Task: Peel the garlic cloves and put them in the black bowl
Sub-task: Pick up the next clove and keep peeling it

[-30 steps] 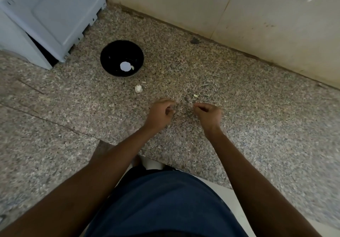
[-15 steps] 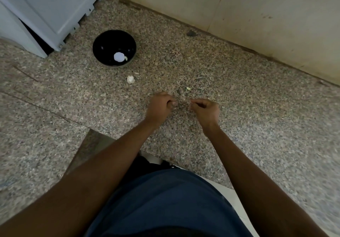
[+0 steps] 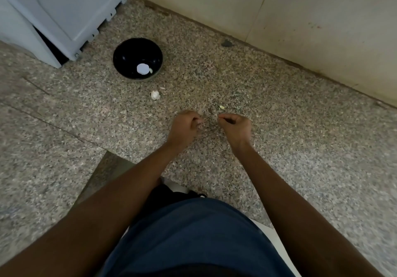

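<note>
The black bowl [image 3: 120,59] stands on the speckled granite counter, far left of my hands, with a pale peeled clove [image 3: 151,70] inside next to a bright white round spot. My left hand [image 3: 184,127] is curled, its fingertips pinching a small pale garlic clove [image 3: 200,122]. A short gap to the right, my right hand [image 3: 235,126] has thumb and forefinger pinched together on what looks like a sliver of garlic skin. A white garlic piece [image 3: 155,94] lies between bowl and hands. A small yellowish clove [image 3: 222,107] lies just beyond my right hand.
A pale blue-grey appliance [image 3: 64,12] stands at the back left, close to the bowl. A tiled wall [image 3: 279,18] bounds the counter [image 3: 300,137] at the back. Bits of skin lie scattered near my hands. The counter's front edge is by my body.
My hands have drawn slightly apart, the right one pulling to the right. My head has shifted, so the bowl and the garlic sit a little differently in view.
</note>
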